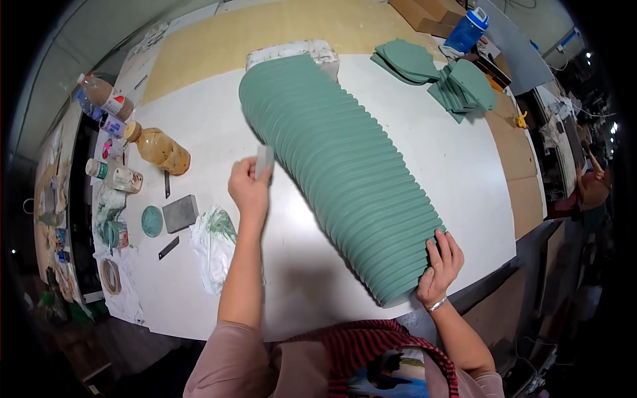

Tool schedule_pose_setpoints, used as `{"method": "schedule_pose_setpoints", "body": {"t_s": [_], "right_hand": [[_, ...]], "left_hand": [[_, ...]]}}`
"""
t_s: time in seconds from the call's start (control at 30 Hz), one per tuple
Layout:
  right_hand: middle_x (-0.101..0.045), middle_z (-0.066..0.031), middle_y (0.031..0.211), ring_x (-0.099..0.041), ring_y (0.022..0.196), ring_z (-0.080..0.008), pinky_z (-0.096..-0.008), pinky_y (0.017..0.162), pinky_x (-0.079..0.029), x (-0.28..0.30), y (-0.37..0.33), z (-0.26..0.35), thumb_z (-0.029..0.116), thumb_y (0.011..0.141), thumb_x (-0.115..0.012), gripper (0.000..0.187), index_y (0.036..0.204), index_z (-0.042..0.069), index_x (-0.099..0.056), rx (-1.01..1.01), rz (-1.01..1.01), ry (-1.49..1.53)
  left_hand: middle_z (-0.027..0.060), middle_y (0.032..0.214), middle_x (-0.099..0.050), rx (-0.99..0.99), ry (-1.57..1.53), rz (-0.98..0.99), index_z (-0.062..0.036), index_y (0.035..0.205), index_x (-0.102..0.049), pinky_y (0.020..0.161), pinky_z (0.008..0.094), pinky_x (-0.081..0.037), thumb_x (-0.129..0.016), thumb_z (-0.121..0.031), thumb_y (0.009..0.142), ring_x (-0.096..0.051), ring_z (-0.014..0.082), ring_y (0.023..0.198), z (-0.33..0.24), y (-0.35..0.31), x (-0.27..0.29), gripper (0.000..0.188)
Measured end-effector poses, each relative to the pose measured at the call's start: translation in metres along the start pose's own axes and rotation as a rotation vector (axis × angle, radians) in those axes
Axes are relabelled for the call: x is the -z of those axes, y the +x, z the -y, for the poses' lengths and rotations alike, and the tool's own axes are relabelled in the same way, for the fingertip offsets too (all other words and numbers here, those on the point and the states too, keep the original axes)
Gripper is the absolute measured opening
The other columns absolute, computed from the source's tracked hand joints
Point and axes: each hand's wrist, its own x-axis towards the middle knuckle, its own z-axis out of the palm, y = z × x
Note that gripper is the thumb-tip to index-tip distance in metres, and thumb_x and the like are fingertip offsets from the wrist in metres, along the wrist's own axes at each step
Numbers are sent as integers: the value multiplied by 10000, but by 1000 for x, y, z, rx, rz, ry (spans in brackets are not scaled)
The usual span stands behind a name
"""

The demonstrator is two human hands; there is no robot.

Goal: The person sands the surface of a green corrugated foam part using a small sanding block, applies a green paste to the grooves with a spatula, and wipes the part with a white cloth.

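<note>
A long row of thin green plates (345, 172), leaning face to face with wavy edges along the right side, runs diagonally across the white table. My left hand (249, 184) is closed in a pinch on a small pale grey flat piece (264, 161), held upright just left of the row. Whether the piece touches the plates I cannot tell. My right hand (443, 266) rests against the right edge of the row near its close end, fingers apart. A whitish block (322, 53) stands behind the row's far end.
Loose green plates (405, 60) and a blue bottle (468, 30) are at the far right. To the left are a bottle of amber liquid (162, 151), a grey block (180, 213), a green round pad (152, 221), a dark blade (168, 248) and a stained white cloth (213, 255).
</note>
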Motion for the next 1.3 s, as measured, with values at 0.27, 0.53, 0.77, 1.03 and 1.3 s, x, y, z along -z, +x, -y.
{"method": "schedule_pose_setpoints", "body": {"t_s": [0.27, 0.53, 0.77, 1.03, 1.3], "right_hand": [[-618, -224, 1318, -524, 1248, -405, -489, 1032, -349, 1, -3, -1, 219, 884, -392, 464, 1170, -25, -665, 17, -7, 1], [-620, -219, 1316, -523, 1249, -408, -492, 1019, -356, 2, -2, 1, 224, 895, -389, 458, 1174, -13, -664, 16, -7, -3], [-617, -224, 1319, -528, 1244, -405, -491, 1020, -355, -1, -1, -5, 226, 904, -382, 459, 1181, -12, -660, 14, -6, -15], [-617, -223, 1320, -526, 1249, -403, -486, 1015, -355, 0, -1, -5, 235, 904, -385, 462, 1182, -9, -662, 16, -15, -7], [-622, -217, 1315, -529, 1244, -403, -488, 1012, -359, 1, -1, -2, 222, 885, -392, 462, 1170, -12, -670, 7, -17, -7]], "left_hand": [[72, 804, -617, -356, 123, -132, -8, 954, -695, 662, 320, -476, -793, -139, 763, -567, 183, 698, -64, 44, -27, 252], [77, 855, -592, -251, 166, -51, -69, 1111, -709, 734, 328, -488, -733, -85, 793, -575, 230, 781, -41, 36, 11, 320], [49, 939, -588, -377, 353, 51, -126, 1154, -734, 793, 379, -483, -695, -72, 798, -551, 251, 926, -12, 17, 16, 363], [24, 918, -572, -558, 306, -52, -173, 1153, -740, 759, 371, -486, -688, -15, 779, -526, 246, 890, -52, 34, 12, 409], [15, 883, -560, -594, 312, -120, -186, 1131, -754, 728, 360, -480, -724, -22, 741, -520, 238, 866, -40, 39, 2, 424]]}}
